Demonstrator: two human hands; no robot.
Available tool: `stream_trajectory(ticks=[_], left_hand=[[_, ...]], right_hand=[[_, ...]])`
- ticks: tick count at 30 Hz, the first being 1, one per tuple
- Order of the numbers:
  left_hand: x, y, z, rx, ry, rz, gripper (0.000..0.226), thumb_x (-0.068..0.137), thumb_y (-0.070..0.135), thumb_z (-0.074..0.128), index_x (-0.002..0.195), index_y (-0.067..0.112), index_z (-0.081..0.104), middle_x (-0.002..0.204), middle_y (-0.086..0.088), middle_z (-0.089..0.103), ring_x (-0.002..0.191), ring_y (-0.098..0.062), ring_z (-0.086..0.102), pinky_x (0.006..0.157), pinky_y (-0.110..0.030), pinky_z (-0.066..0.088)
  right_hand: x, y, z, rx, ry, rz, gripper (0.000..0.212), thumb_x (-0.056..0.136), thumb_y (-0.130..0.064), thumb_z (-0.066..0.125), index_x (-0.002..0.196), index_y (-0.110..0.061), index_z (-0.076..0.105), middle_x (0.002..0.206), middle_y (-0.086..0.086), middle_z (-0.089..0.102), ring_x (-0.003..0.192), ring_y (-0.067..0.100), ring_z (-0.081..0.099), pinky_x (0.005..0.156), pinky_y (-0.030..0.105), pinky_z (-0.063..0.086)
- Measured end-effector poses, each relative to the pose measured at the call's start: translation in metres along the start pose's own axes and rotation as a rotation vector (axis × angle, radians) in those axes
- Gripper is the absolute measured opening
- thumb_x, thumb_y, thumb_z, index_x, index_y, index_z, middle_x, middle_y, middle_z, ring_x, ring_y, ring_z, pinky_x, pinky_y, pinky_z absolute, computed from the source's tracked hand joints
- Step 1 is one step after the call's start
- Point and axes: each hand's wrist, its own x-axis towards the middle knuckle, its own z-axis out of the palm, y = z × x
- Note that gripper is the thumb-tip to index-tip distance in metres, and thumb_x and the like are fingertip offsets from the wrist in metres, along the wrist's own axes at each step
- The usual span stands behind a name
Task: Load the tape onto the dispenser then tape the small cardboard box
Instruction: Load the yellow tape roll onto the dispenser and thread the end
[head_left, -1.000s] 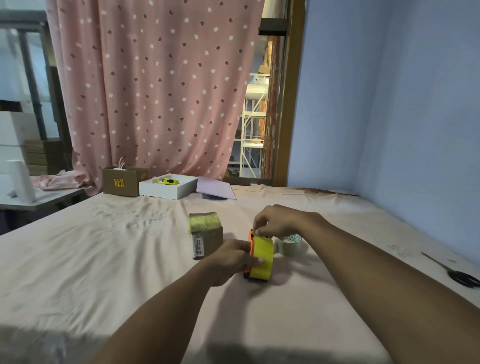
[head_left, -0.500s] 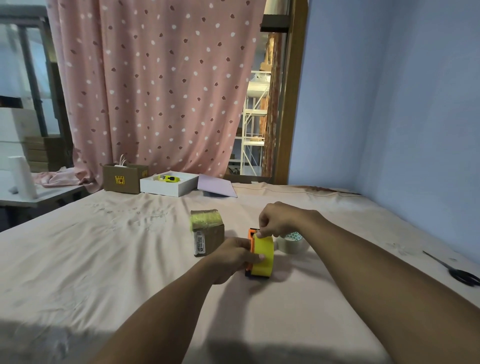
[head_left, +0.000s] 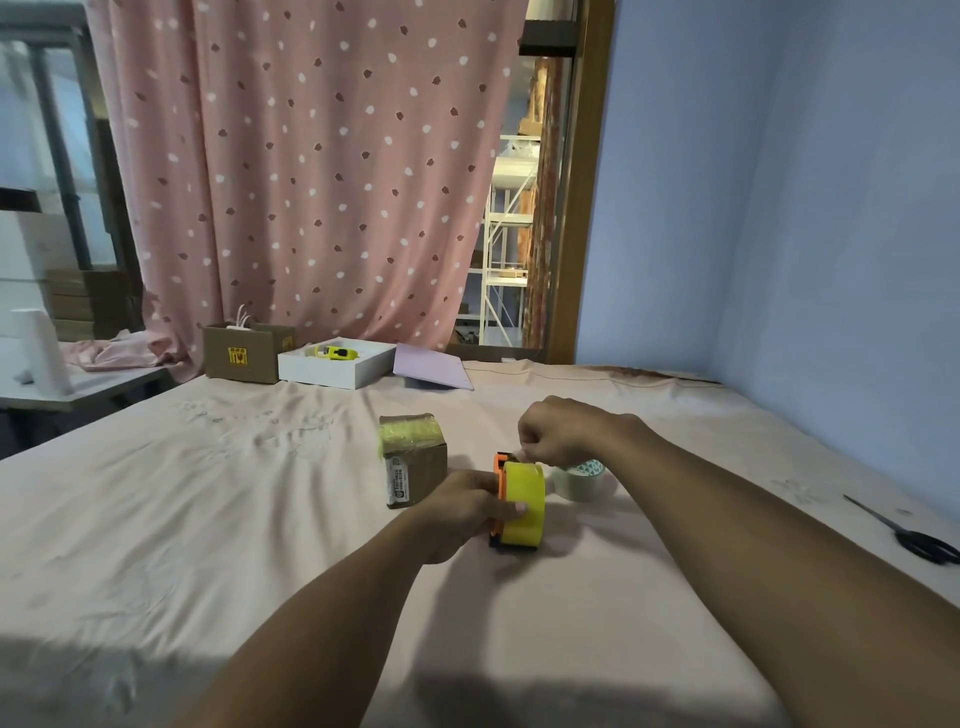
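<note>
A yellow tape roll (head_left: 524, 501) sits in an orange and black dispenser (head_left: 500, 470) standing on the pink cloth. My left hand (head_left: 470, 506) grips the dispenser and roll from the left, thumb on the roll. My right hand (head_left: 561, 430) pinches the tape end at the top of the roll, fingers closed. The small cardboard box (head_left: 415, 460), with yellowish tape across its top and a label on its side, stands just left of the dispenser.
A second, pale tape roll (head_left: 582, 480) lies right of the dispenser. Black scissors (head_left: 914, 538) lie near the right edge. At the back stand a brown carton (head_left: 244, 353), a white tray (head_left: 332, 369) and a lilac sheet (head_left: 431, 368).
My right hand has lifted slightly above the top of the roll, still pinching the tape end. My left hand and the dispenser stay in place.
</note>
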Motion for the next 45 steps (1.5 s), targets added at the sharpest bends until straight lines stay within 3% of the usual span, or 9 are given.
stream_trajectory(ticks=[6, 12, 15, 17, 20, 23, 27, 35, 45], left_hand=[[0.002, -0.001, 0.0, 0.016, 0.009, 0.004, 0.033, 0.086, -0.004, 0.071, 0.117, -0.011, 0.065, 0.1, -0.015, 0.069, 0.085, -0.021, 0.07, 0.081, -0.029, 0.061], [0.003, 0.0, 0.003, 0.045, 0.017, 0.007, 0.027, 0.086, -0.004, 0.07, 0.113, -0.006, 0.067, 0.1, -0.015, 0.07, 0.087, -0.022, 0.07, 0.085, -0.032, 0.06], [0.004, 0.0, 0.002, 0.044, 0.02, 0.005, 0.026, 0.086, -0.005, 0.07, 0.112, -0.005, 0.068, 0.098, -0.013, 0.071, 0.086, -0.022, 0.071, 0.085, -0.033, 0.061], [0.003, 0.001, 0.002, 0.056, 0.017, 0.004, 0.025, 0.086, -0.004, 0.071, 0.11, -0.004, 0.069, 0.099, -0.013, 0.072, 0.087, -0.022, 0.071, 0.084, -0.033, 0.061], [0.002, 0.004, 0.004, 0.077, 0.004, 0.004, 0.017, 0.086, -0.004, 0.07, 0.102, 0.002, 0.07, 0.092, -0.008, 0.072, 0.081, -0.017, 0.071, 0.077, -0.027, 0.061], [0.001, 0.003, 0.004, 0.086, 0.006, 0.008, 0.024, 0.087, -0.004, 0.069, 0.11, -0.002, 0.068, 0.1, -0.013, 0.071, 0.085, -0.02, 0.07, 0.085, -0.032, 0.06], [-0.001, 0.001, 0.004, 0.092, 0.018, 0.01, 0.031, 0.086, -0.004, 0.07, 0.117, -0.005, 0.067, 0.108, -0.016, 0.07, 0.095, -0.025, 0.068, 0.098, -0.042, 0.054], [0.0, 0.001, 0.004, 0.073, 0.013, 0.016, 0.032, 0.087, -0.003, 0.07, 0.118, -0.006, 0.066, 0.108, -0.015, 0.069, 0.092, -0.023, 0.068, 0.087, -0.033, 0.059], [0.004, 0.002, 0.003, 0.094, 0.017, 0.009, 0.035, 0.086, 0.0, 0.072, 0.12, -0.006, 0.066, 0.11, -0.015, 0.07, 0.097, -0.026, 0.068, 0.088, -0.032, 0.06]], right_hand=[[0.001, 0.005, 0.002, 0.018, 0.016, -0.018, 0.015, 0.096, -0.033, 0.065, 0.09, -0.019, 0.068, 0.076, -0.008, 0.057, 0.09, 0.024, 0.064, 0.072, 0.036, 0.049], [0.002, 0.006, 0.001, -0.051, 0.005, -0.013, 0.015, 0.097, -0.032, 0.063, 0.09, -0.019, 0.067, 0.093, 0.003, 0.061, 0.089, 0.026, 0.063, 0.076, 0.039, 0.051], [0.003, 0.005, -0.002, 0.133, -0.061, 0.041, 0.022, 0.099, -0.029, 0.06, 0.096, -0.011, 0.073, 0.089, 0.005, 0.074, 0.08, 0.021, 0.073, 0.074, 0.035, 0.056], [0.001, 0.005, -0.002, 0.234, -0.096, 0.086, 0.032, 0.098, -0.041, 0.06, 0.094, -0.012, 0.073, 0.087, 0.005, 0.077, 0.079, 0.019, 0.076, 0.074, 0.034, 0.058], [0.001, 0.004, 0.0, 0.146, -0.085, 0.122, 0.051, 0.086, -0.063, 0.066, 0.095, -0.013, 0.073, 0.089, 0.006, 0.077, 0.079, 0.019, 0.074, 0.07, 0.032, 0.054], [0.004, 0.006, 0.003, 0.147, -0.059, 0.115, 0.036, 0.088, -0.05, 0.072, 0.087, -0.014, 0.07, 0.089, 0.008, 0.075, 0.075, 0.02, 0.07, 0.067, 0.031, 0.049], [0.003, 0.007, 0.0, 0.142, -0.031, 0.075, 0.023, 0.087, -0.038, 0.076, 0.088, -0.015, 0.073, 0.087, 0.005, 0.074, 0.086, 0.024, 0.071, 0.068, 0.031, 0.05], [0.005, 0.0, -0.005, -0.12, -0.015, -0.02, 0.02, 0.091, -0.035, 0.071, 0.096, -0.016, 0.073, 0.094, 0.005, 0.065, 0.088, 0.025, 0.064, 0.065, 0.033, 0.047], [0.011, -0.005, -0.011, -0.365, -0.025, -0.126, 0.02, 0.091, -0.026, 0.068, 0.1, -0.011, 0.078, 0.1, 0.01, 0.069, 0.087, 0.029, 0.065, 0.072, 0.041, 0.057]])
